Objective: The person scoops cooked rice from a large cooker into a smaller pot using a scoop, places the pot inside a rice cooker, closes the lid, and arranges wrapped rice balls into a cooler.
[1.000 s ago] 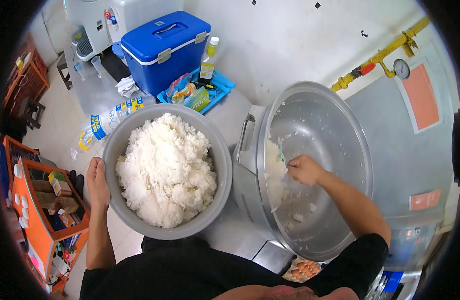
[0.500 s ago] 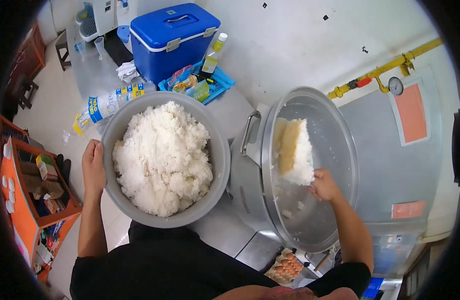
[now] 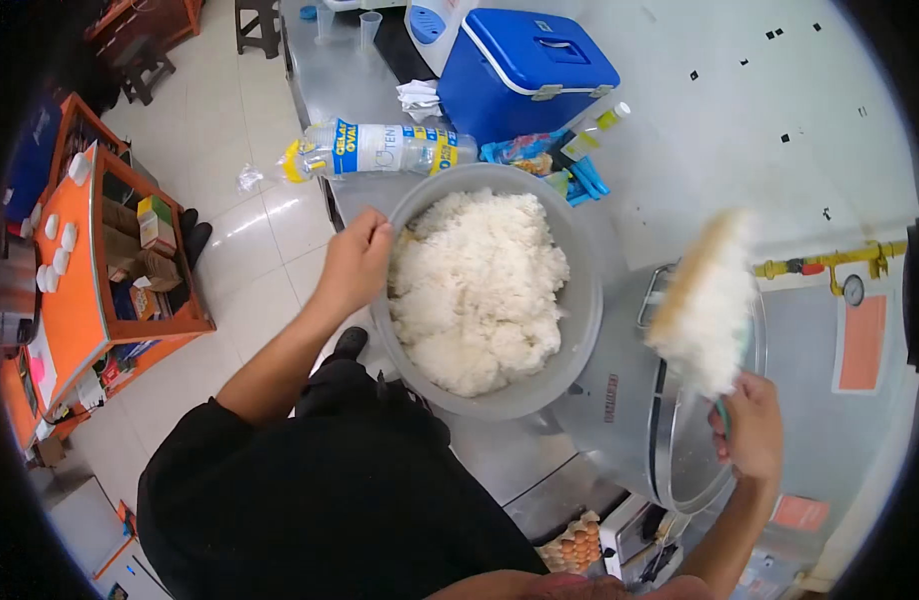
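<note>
My left hand (image 3: pixel 362 260) is closed on the left rim of a large grey basin (image 3: pixel 586 310), heaped with cooked white rice (image 3: pixel 480 290). In my right hand (image 3: pixel 754 430) is the green handle of a rice scoop (image 3: pixel 723 414). A big slab of rice (image 3: pixel 715 305), browned on one side, rides on the scoop and hides most of its blade. It is raised over the mouth of a large metal pot (image 3: pixel 615 385), which stands right of the basin, its opening facing right. Motion blurs the slab.
Behind the basin are a sleeve of plastic cups (image 3: pixel 380 148), a blue cooler box (image 3: pixel 520 80), a bottle (image 3: pixel 595 130) and packets in a blue tray. Eggs (image 3: pixel 578 545) sit at the front. A yellow pipe (image 3: pixel 810 265) runs along the wall; an orange cabinet (image 3: pixel 105 290) stands left.
My right hand has lifted the scoop and rice slab up from inside the pot. The view has turned, so the basin and pot appear further right. My left hand still grips the basin rim.
</note>
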`<state>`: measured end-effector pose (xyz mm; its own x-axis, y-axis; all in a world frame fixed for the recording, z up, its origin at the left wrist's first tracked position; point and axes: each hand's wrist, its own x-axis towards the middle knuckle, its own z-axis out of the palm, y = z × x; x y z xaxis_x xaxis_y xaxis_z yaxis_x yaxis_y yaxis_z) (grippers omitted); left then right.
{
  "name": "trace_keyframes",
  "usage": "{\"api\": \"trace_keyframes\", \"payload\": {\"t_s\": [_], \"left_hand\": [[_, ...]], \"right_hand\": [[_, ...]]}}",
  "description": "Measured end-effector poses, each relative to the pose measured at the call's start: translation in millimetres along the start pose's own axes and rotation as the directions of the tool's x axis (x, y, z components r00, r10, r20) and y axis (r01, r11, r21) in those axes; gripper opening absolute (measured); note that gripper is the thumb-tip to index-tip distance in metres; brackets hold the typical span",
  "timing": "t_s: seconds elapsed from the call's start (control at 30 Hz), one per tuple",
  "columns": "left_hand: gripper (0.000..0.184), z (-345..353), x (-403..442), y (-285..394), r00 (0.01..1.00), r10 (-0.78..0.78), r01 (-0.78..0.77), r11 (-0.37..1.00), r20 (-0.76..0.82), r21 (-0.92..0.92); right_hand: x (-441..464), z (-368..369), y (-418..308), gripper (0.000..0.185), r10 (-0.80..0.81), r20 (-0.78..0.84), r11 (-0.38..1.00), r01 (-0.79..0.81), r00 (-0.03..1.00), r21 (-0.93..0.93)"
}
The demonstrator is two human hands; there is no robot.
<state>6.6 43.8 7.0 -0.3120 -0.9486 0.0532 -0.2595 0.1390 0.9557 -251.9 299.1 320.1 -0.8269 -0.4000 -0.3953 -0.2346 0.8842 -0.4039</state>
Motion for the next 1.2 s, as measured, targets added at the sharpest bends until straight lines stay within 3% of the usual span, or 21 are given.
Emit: {"api": "trace_keyframes", "payload": {"t_s": [0.03, 0.07, 0.13, 0.17, 0.23, 0.33, 0.43, 0.67, 0.77, 0.87, 0.97, 1.07, 1.2], "left_hand": [[0.022, -1.8, 0.1, -0.9, 1.000, -0.008, 0.009, 1.000, 0.026, -0.013], [0.021, -4.3, 2.3, -3.7, 0.999, 0.034, -0.033, 0.999, 0.041, -0.018], [0.021, -4.6, 5.9, -11.9, 0.996, 0.001, 0.005, 0.998, 0.093, -0.064], [0.021, -5.4, 5.9, -14.5, 0.992, -0.021, 0.032, 0.995, 0.124, -0.089], [0.022, -11.5, 7.3, -12.4, 0.984, -0.030, 0.045, 0.995, 0.174, -0.086], [0.022, -15.2, 12.3, -10.5, 0.976, -0.016, 0.041, 0.993, 0.218, -0.111], [0.022, -15.5, 13.2, -13.1, 0.957, -0.060, 0.102, 0.985, 0.283, -0.136], [0.022, -15.5, 18.8, -20.6, 0.948, -0.029, 0.078, 0.987, 0.318, -0.140], [0.020, -18.4, 18.5, -15.4, 0.949, -0.017, 0.065, 0.988, 0.315, -0.142], [0.019, -17.2, 19.1, -17.5, 0.949, 0.010, 0.038, 0.989, 0.315, -0.146], [0.019, -18.3, 18.7, -15.9, 0.948, 0.026, 0.018, 0.991, 0.316, -0.136], [0.020, -16.1, 20.0, -15.2, 0.950, 0.021, 0.023, 0.990, 0.312, -0.137], [0.021, -17.7, 20.0, -23.6, 0.939, 0.037, 0.014, 0.989, 0.341, -0.145]], "right_hand": [[3.6, 13.3, -4.2, 0.031, -0.195, 0.021, 0.950, 0.194, 0.981, -0.247], [11.5, 33.0, -3.2, 0.031, -0.369, 0.085, 0.808, 0.365, 0.925, -0.463], [9.0, 108.8, -19.5, 0.031, -0.602, 0.013, 0.477, 0.373, 0.798, -0.796], [14.5, 142.0, -27.5, 0.028, -0.443, 0.030, 0.513, 0.281, 0.896, -0.811], [37.3, 184.2, -14.2, 0.030, -0.324, -0.076, 0.618, 0.150, 0.943, -0.772], [20.6, 173.5, -24.6, 0.029, -0.256, -0.253, 0.704, 0.001, 0.933, -0.710], [-3.5, 159.8, -27.1, 0.027, -0.187, -0.328, 0.678, -0.119, 0.926, -0.725], [-25.8, 147.2, -37.0, 0.026, -0.153, -0.413, 0.733, -0.177, 0.898, -0.657], [-34.0, 124.3, -44.2, 0.027, -0.192, -0.375, 0.747, -0.113, 0.907, -0.655], [-18.9, 120.8, -27.6, 0.032, -0.465, -0.103, 0.677, 0.278, 0.879, -0.682], [8.9, 177.9, -39.3, 0.033, -0.224, -0.147, 0.721, 0.062, 0.964, -0.690], [28.5, 195.0, -46.5, 0.031, -0.324, -0.078, 0.684, 0.176, 0.943, -0.708], [68.2, 206.4, -58.4, 0.027, -0.310, -0.105, 0.681, 0.144, 0.945, -0.718]]}}
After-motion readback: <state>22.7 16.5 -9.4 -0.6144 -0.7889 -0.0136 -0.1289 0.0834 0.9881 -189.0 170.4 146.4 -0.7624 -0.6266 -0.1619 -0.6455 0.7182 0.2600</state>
